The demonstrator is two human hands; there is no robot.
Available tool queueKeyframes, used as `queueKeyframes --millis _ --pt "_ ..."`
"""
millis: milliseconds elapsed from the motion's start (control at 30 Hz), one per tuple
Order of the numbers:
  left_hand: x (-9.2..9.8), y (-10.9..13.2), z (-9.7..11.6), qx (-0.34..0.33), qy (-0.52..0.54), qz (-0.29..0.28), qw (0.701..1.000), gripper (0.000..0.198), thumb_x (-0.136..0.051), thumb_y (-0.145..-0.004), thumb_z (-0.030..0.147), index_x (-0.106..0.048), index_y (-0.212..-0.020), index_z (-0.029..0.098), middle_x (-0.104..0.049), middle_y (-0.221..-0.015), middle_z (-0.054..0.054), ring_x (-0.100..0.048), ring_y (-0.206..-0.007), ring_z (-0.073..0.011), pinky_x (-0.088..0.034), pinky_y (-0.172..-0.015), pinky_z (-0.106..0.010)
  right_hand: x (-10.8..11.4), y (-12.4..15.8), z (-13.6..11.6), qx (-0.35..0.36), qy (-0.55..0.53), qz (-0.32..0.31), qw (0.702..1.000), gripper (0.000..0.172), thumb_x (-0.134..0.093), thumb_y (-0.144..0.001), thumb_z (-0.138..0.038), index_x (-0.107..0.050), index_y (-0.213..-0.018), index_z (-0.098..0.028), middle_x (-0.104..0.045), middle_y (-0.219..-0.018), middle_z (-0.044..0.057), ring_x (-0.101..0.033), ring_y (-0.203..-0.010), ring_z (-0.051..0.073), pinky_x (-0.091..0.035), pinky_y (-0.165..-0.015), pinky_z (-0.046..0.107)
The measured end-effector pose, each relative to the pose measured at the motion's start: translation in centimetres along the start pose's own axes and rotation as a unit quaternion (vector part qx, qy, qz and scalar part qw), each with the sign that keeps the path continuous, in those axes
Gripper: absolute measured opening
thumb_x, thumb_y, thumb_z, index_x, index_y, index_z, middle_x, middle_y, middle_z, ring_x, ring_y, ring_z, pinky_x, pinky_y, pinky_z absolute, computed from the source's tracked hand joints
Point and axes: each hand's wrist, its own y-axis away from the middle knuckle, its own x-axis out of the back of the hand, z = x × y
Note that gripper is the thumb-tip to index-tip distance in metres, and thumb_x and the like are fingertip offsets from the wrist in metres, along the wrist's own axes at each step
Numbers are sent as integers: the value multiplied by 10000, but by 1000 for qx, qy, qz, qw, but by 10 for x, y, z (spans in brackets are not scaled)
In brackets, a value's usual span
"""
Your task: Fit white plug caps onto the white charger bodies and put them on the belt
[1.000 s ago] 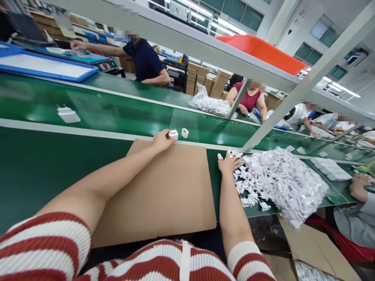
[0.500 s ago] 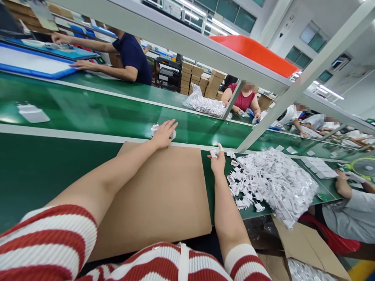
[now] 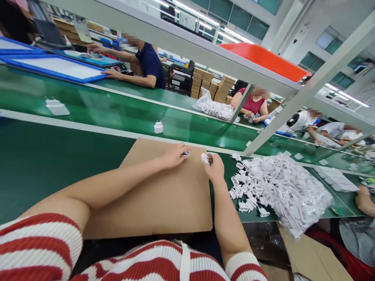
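My left hand (image 3: 176,156) is over the cardboard sheet (image 3: 164,195), its fingers closed on a small white charger casing (image 3: 186,153) whose dark inside faces right. Close by on the right, my right hand (image 3: 216,168) pinches a white plug piece (image 3: 204,158) near the sheet's far right corner. A small gap separates the two pieces. On the green belt beyond the sheet stands a white plug charger (image 3: 158,127), prongs up. Right of my right hand lies a loose heap of white plug pieces (image 3: 249,187), spilling from a clear plastic bag (image 3: 304,203).
Another white charger (image 3: 58,107) lies on the belt (image 3: 117,113) at left. A slanted metal post (image 3: 281,113) rises behind the heap, under an overhead shelf rail (image 3: 187,43). White pieces (image 3: 335,178) stand in a row at right. Co-workers sit across the belt and at far right.
My left hand has come back from the belt onto the cardboard with a white casing. My right hand has turned its piece inward. The charger on the belt is now uncovered.
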Motion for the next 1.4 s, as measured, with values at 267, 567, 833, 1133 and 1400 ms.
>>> queueKeyframes --millis 267,567,833,1133,1400 --pt "-17 55 24 61 117 14 991 329 -729 -862 483 -685 -1023 199 -665 -1056 -95 -631 -1010 -283 -509 -931 -427 -15 0 0 6 120 -103 987 286 -554 -836 -102 -760 -1023 -170 -644 -1002 79 -615 -915 217 -501 -824 320" --pt "-21 49 19 94 213 11 972 331 -795 -776 495 -677 -866 199 -623 -940 -54 -611 -874 -243 -501 -780 -369 -38 20 -38 196 42 -107 974 321 -522 -937 -159 -731 -1174 -216 -646 -1063 93 -597 -1057 256 -498 -932 387" --pt "-26 47 14 81 229 17 970 291 -806 -764 457 -714 -830 189 -614 -928 -56 -604 -870 -235 -497 -769 -359 -40 18 -45 242 143 -155 947 403 -498 -816 -14 -708 -1121 -172 -589 -1038 106 -515 -993 270 -447 -891 396" --pt "-25 45 17 93 197 19 976 260 -798 -734 427 -689 -746 192 -596 -882 -51 -594 -844 -235 -481 -712 -343 -45 12 -49 234 167 -157 945 353 -471 -706 33 -674 -882 -196 -550 -941 72 -500 -917 247 -439 -802 364" --pt "-28 44 13 89 170 33 981 291 -828 -707 457 -707 -719 193 -633 -901 -60 -607 -912 -265 -491 -814 -385 -47 5 -61 192 223 -180 939 278 -511 -703 0 -682 -791 -201 -545 -867 56 -506 -831 222 -391 -684 325"
